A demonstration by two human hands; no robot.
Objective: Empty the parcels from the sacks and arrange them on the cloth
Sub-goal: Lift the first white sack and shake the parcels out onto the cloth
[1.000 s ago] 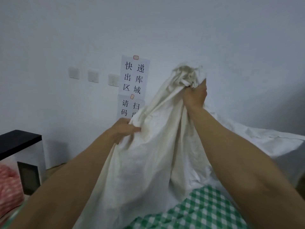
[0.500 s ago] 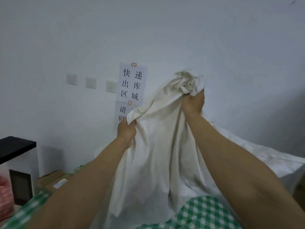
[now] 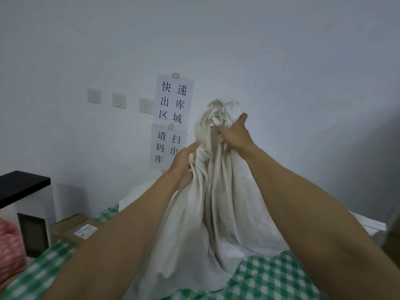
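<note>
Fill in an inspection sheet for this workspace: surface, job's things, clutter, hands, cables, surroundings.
Surface: green checked cloth, partly covered.
Job's things: cream sack held up, its lower part resting on the cloth; brown labelled parcel lying at the cloth's left side.
Clutter: red patterned bundle at the far left.
Hands: left hand grips a fold of the sack; right hand grips its bunched top.
Cables: nothing seen.
Surroundings: white wall with paper signs, three switches, black-topped cabinet.
</note>
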